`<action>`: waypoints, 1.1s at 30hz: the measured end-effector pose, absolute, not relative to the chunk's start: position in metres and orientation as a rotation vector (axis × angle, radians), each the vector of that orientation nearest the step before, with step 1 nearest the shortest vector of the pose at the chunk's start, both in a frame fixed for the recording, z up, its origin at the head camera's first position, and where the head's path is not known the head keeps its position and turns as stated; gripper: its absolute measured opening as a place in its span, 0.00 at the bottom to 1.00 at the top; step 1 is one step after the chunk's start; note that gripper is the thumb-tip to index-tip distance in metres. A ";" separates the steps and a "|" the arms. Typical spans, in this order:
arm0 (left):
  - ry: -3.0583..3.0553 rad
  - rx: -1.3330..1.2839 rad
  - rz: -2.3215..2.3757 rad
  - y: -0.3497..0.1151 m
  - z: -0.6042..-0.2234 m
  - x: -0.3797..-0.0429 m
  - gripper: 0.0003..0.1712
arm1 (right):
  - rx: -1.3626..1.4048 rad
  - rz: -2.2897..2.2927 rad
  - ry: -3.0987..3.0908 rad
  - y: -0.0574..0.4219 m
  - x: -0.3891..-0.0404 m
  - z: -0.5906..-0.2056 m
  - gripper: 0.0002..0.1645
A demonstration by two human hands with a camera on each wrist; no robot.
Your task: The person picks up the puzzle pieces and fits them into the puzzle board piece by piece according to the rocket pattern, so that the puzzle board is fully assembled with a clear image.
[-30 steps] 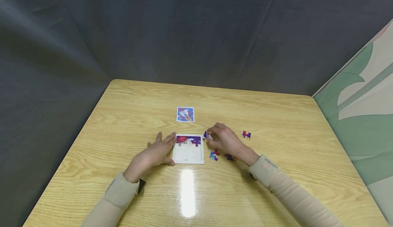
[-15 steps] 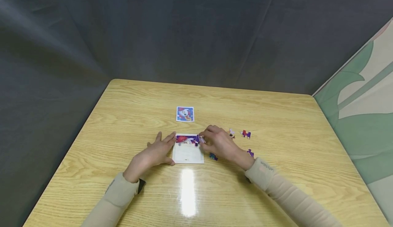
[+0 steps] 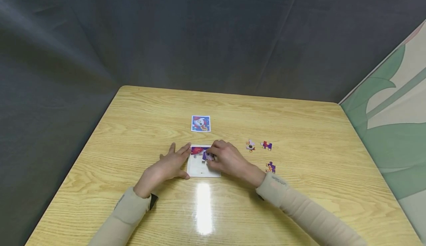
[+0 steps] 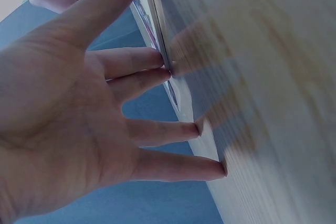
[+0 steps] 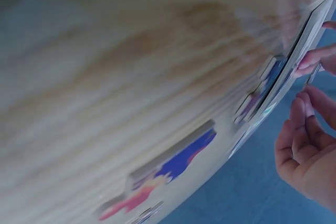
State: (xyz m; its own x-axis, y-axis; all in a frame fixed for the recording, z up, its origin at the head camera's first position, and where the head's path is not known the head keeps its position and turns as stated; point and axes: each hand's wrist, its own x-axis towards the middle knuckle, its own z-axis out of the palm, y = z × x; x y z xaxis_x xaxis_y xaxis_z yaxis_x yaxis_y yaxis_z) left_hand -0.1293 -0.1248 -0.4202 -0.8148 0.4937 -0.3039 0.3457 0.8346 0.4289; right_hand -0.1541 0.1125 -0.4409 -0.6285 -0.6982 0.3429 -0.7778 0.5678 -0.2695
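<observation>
A square white puzzle tray (image 3: pixel 196 170) lies on the table with a strip of purple and red picture (image 3: pixel 197 150) along its top. My left hand (image 3: pixel 169 166) rests at the tray's left edge, fingers spread and straight; in the left wrist view the fingertips (image 4: pixel 212 167) touch down by the tray. Between thumb and fingers, my right hand (image 3: pixel 229 160) pinches a purple and white jigsaw piece (image 3: pixel 204 157), held tilted over the upper part of the tray. The right wrist view shows that piece (image 5: pixel 314 73) edge-on in the fingertips.
A small picture card (image 3: pixel 201 123) of a rocket lies beyond the tray. Loose jigsaw pieces lie to the right: a white and orange one (image 3: pixel 250 146), a red and purple one (image 3: pixel 267 145) and a purple one (image 3: pixel 271 167). Another blue piece (image 5: pixel 265 87) lies beside the tray.
My right hand has carried the pinched jigsaw piece leftward from beside the tray to over it. The loose pieces on the right have come into fuller view. The left hand has stayed put.
</observation>
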 end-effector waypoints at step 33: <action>2.611 0.627 0.503 -0.124 -0.418 -0.127 0.53 | 1.219 0.542 -2.642 0.105 -0.154 -0.443 0.13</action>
State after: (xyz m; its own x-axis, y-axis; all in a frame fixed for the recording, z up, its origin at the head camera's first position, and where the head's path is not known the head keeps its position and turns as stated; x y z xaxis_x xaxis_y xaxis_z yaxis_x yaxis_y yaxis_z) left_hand -0.1273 -0.1245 -0.4182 -0.8163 0.4938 -0.2995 0.3472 0.8340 0.4288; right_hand -0.1540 0.1052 -0.4431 -0.6472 -0.6960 0.3110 -0.7622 0.5973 -0.2495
